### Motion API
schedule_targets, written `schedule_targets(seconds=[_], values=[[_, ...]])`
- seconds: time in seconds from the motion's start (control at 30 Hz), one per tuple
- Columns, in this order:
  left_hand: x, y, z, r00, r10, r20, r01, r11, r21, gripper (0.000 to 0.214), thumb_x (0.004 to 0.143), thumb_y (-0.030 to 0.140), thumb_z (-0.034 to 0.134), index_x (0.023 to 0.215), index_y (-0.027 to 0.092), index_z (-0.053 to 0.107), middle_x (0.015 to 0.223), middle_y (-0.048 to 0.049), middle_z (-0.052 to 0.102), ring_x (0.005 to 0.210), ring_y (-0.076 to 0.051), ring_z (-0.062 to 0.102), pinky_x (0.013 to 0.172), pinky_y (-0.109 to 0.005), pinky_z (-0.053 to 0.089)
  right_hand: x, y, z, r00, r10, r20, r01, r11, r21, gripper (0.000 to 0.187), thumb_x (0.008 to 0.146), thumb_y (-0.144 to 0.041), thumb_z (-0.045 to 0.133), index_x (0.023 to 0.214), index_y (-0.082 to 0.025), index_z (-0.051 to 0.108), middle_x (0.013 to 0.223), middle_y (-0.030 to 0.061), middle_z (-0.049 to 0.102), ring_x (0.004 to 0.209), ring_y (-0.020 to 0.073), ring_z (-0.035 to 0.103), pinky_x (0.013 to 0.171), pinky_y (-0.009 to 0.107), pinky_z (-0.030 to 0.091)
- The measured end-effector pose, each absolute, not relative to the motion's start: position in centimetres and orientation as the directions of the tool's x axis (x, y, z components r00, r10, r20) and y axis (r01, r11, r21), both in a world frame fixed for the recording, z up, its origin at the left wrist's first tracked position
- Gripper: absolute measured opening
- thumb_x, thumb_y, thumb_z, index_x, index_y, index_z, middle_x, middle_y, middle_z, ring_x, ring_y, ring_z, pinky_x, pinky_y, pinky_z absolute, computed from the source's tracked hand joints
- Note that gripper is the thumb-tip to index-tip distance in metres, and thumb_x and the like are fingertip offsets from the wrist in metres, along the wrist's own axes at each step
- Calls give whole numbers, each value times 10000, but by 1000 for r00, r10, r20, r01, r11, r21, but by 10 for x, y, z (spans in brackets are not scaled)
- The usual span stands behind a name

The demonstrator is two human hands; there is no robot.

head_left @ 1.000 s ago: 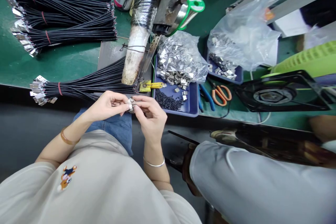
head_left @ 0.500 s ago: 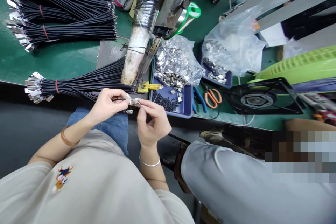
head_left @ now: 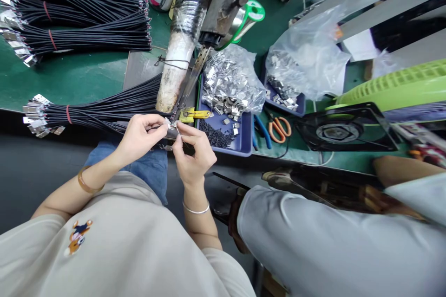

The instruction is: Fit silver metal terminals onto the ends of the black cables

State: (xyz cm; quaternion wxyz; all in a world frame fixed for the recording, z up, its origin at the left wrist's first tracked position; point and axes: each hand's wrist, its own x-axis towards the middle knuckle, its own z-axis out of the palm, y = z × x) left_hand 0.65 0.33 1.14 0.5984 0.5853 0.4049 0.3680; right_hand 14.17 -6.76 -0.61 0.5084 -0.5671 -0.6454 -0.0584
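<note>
Near the table edge, my left hand (head_left: 144, 133) pinches a small silvery-white connector (head_left: 170, 123) between thumb and fingertips. My right hand (head_left: 194, 152) is closed close beside it, its fingertips on a thin wire-like piece (head_left: 179, 128) whose kind is too small to make out. Just above both hands, the slim metal tip of a soldering iron (head_left: 194, 74) slants down next to a taped pipe end (head_left: 170, 83). A bundle of black cables (head_left: 101, 112) with metal plugs and a red band lies left of my hands, partly covered by the left one.
A blue tray (head_left: 246, 134) holds bagged metal connectors (head_left: 230, 79) and small black pieces (head_left: 216, 135). Orange-handled scissors (head_left: 279, 130), a black fan (head_left: 343, 131) and a solder spool (head_left: 256, 11) stand nearby. More cable bundles (head_left: 87, 39) lie far left. A co-worker's leg (head_left: 296, 232) is at right.
My right hand has moved slightly left, closer to the left hand and the connector. The whole view has shifted a little, and the co-worker's arm at the right has moved.
</note>
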Motion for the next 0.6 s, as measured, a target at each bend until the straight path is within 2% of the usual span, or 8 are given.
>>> schedule_targets(seconds=[0.17, 0.4, 0.6], values=[[11, 5, 14, 367, 928, -72, 25, 67, 997, 258, 734, 342, 636, 688, 100, 713, 608, -20, 621, 552, -86, 473, 530, -199, 386, 145, -64, -6, 120, 663, 739, 813, 362, -456, 185, 882, -69, 638, 898, -247, 591, 1019, 52, 804, 898, 176, 784, 779, 297, 642], [13, 7, 19, 353, 932, -80, -66, 110, 992, 227, 705, 330, 680, 691, 110, 731, 670, -41, 689, 597, -104, 549, 576, -202, 461, 147, -59, -2, 68, 630, 773, 826, 399, -398, 215, 843, -33, 677, 890, -231, 608, 979, 68, 804, 871, 164, 784, 782, 260, 647], [11, 5, 15, 334, 938, -97, 9, 100, 995, 222, 709, 318, 659, 650, 111, 710, 583, -15, 614, 544, -84, 472, 520, -192, 399, 147, -61, 1, 12, 631, 776, 855, 396, -335, 200, 858, -57, 666, 859, -243, 593, 980, 65, 811, 839, 161, 791, 725, 247, 651]])
